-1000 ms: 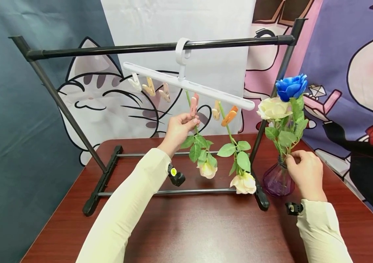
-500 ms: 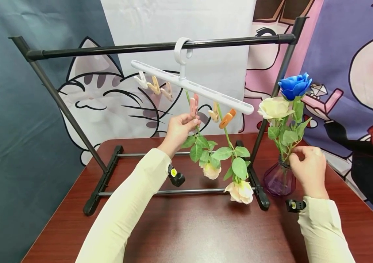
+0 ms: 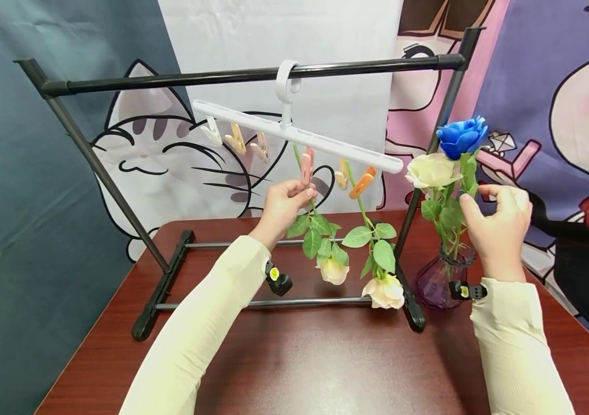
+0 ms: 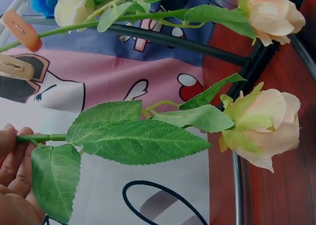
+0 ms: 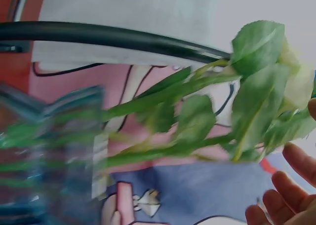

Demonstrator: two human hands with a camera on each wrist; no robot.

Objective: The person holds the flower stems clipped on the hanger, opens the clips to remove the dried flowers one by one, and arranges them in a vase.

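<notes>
My left hand [image 3: 281, 210] pinches the green stem of a pale peach rose [image 3: 333, 271], which hangs head down just below a pink clothespin [image 3: 306, 168]. In the left wrist view, thumb and fingers hold that stem [image 4: 42, 137] behind its leaves. A second peach rose [image 3: 385, 292] hangs to the right, by an orange clothespin [image 3: 363, 183]. My right hand [image 3: 502, 227] is raised beside a blue rose [image 3: 461, 138] and a cream rose [image 3: 431, 171], standing in a purple glass vase [image 3: 434, 285]. Its thumb and fingers are spread near the leaves [image 5: 259, 101], gripping nothing visible.
A white hanger [image 3: 346, 148] with several clothespins hangs, tilted, from a black rack's top bar [image 3: 170, 79]. The rack's feet [image 3: 141, 323] stand on the reddish-brown table [image 3: 315, 357]. Cartoon-printed cloth [image 3: 517, 109] forms the backdrop.
My right hand has risen from the vase's neck up to the leaves, its fingers parting. The hanger and the right-hand hanging rose have swung slightly; my left hand keeps its place.
</notes>
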